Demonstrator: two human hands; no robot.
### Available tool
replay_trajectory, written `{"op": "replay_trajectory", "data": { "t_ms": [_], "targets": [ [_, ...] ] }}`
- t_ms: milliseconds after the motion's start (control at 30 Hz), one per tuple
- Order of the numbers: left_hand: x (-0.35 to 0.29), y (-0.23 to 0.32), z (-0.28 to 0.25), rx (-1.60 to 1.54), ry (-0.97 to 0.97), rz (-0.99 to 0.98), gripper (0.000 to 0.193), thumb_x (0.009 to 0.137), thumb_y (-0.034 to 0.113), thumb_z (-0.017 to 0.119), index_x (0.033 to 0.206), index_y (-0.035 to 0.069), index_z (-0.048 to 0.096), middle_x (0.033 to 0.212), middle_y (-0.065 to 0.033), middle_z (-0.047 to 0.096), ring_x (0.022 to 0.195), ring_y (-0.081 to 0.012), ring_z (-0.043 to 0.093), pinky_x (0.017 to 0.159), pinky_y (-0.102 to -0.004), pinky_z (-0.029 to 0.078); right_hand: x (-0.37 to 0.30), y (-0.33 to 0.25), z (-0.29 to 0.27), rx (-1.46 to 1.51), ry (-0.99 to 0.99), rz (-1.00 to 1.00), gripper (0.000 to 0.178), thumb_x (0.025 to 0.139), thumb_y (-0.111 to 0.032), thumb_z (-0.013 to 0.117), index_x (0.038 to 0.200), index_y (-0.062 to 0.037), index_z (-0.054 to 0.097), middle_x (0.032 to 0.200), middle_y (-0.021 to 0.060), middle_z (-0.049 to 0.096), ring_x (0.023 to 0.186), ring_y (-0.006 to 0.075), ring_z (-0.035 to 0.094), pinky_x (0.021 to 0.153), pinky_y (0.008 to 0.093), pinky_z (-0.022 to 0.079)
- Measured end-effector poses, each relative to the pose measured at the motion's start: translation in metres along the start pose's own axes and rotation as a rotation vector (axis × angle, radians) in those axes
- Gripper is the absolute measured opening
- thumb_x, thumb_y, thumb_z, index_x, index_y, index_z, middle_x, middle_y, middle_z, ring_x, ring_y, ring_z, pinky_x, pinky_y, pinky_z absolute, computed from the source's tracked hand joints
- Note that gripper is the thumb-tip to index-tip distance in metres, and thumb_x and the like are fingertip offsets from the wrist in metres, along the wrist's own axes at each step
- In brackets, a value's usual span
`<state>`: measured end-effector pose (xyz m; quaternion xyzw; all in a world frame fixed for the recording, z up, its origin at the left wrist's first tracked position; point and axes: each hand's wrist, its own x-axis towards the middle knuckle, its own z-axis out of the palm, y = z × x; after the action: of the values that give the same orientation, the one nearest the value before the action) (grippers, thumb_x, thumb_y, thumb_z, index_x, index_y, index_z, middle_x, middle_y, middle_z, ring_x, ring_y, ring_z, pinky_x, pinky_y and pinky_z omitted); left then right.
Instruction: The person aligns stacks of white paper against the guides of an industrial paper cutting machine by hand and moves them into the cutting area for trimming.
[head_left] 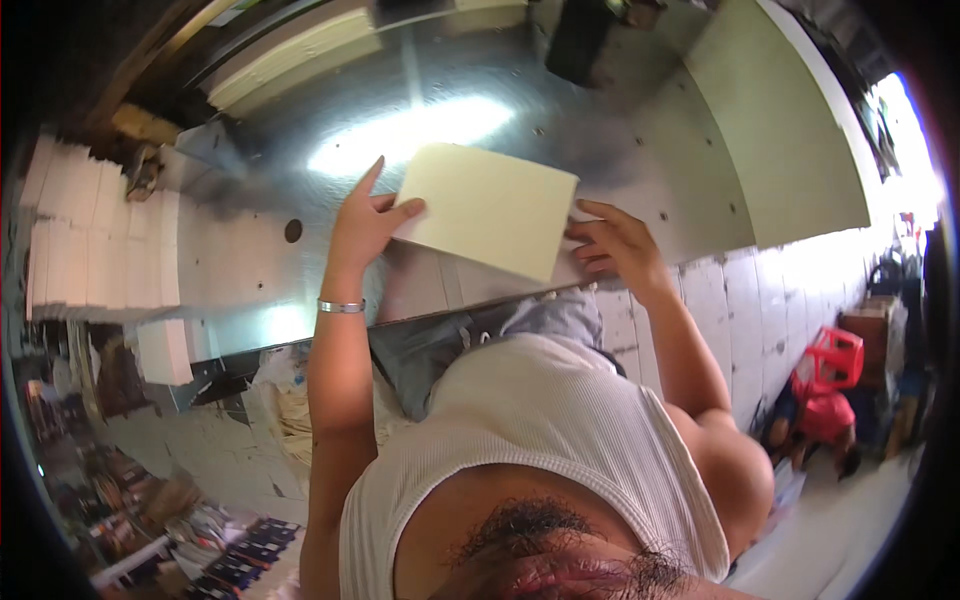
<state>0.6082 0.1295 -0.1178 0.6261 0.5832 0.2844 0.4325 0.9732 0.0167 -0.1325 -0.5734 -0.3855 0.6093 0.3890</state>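
Observation:
A cream rectangular sheet or thin stack of paper [487,212] lies tilted above the near edge of a shiny metal worktable [470,150]. My left hand [365,228] grips its left edge, thumb on top and index finger stretched away from it; the fingers underneath are hidden. A metal bracelet [341,307] circles my left wrist. Beside the paper's right edge is my right hand [617,243], its fingers loosely bent and apart. Whether those fingertips touch the edge is hard to tell.
Several cream paper stacks [100,235] stand at the table's left end. A large pale board or stack [790,130] lies at the far right, a dark block [582,40] at the back. Down right, a person in red [825,415] is near a red plastic stool [832,358].

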Motion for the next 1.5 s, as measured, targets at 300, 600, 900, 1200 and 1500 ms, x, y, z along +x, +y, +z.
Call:
{"op": "replay_trajectory", "data": {
  "t_ms": [300, 600, 900, 1200, 1500],
  "targets": [
    [0.03, -0.014, 0.0, -0.172, -0.026, 0.009, 0.111, 0.078, 0.025, 0.094, 0.166, 0.006, 0.029, 0.126, -0.0209, 0.075, 0.109, -0.0261, 0.076, 0.095, -0.0344, 0.056, 0.001, -0.048, 0.031, -1.247, -0.244, -1.046, 0.057, 0.076, -0.012, 0.08, 0.132, -0.0152, 0.068, 0.14, 0.0128, 0.062, 0.135, 0.0367, 0.054, 0.12, 0.0524, 0.037],
    [0.098, -0.011, 0.001, 0.078, 0.228, 0.22, 0.114, 0.075, 0.045, 0.094, 0.164, 0.007, 0.034, 0.137, -0.0221, 0.068, 0.123, -0.0305, 0.068, 0.104, -0.0403, 0.053, 0.052, -0.008, 0.074, -1.291, -0.116, -1.129, 0.062, 0.072, -0.014, 0.085, 0.131, -0.0135, 0.065, 0.14, 0.0109, 0.06, 0.135, 0.0342, 0.054, 0.119, 0.0526, 0.04],
    [0.14, -0.046, 0.006, -0.479, 0.661, 0.394, 0.07, 0.091, 0.031, 0.081, 0.149, 0.005, 0.052, 0.115, -0.0083, 0.07, 0.103, -0.0174, 0.068, 0.091, -0.0333, 0.055, 0.167, -0.053, 0.129, -1.286, 0.105, -1.125, 0.06, 0.074, -0.007, 0.084, 0.131, -0.0089, 0.064, 0.137, 0.0163, 0.06, 0.13, 0.0391, 0.056, 0.112, 0.051, 0.044],
    [0.135, -0.034, 0.003, -0.56, 0.563, 0.402, 0.067, 0.092, 0.027, 0.081, 0.149, 0.006, 0.053, 0.114, -0.006, 0.067, 0.099, -0.0141, 0.068, 0.089, -0.0302, 0.053, 0.314, -0.109, 0.144, -1.341, 0.266, -1.157, 0.061, 0.07, -0.002, 0.085, 0.128, -0.0046, 0.063, 0.135, 0.019, 0.062, 0.127, 0.0398, 0.057, 0.107, 0.0475, 0.047],
    [0.136, -0.034, -0.003, -0.582, 0.507, 0.339, 0.059, 0.091, 0.024, 0.08, 0.144, 0.009, 0.059, 0.113, -0.0042, 0.069, 0.097, -0.0141, 0.065, 0.089, -0.0305, 0.052, 0.437, -0.161, 0.148, -1.409, 0.334, -1.061, 0.06, 0.077, -0.015, 0.088, 0.131, -0.0091, 0.063, 0.133, 0.016, 0.063, 0.124, 0.039, 0.059, 0.105, 0.0475, 0.049]
  ]
}}
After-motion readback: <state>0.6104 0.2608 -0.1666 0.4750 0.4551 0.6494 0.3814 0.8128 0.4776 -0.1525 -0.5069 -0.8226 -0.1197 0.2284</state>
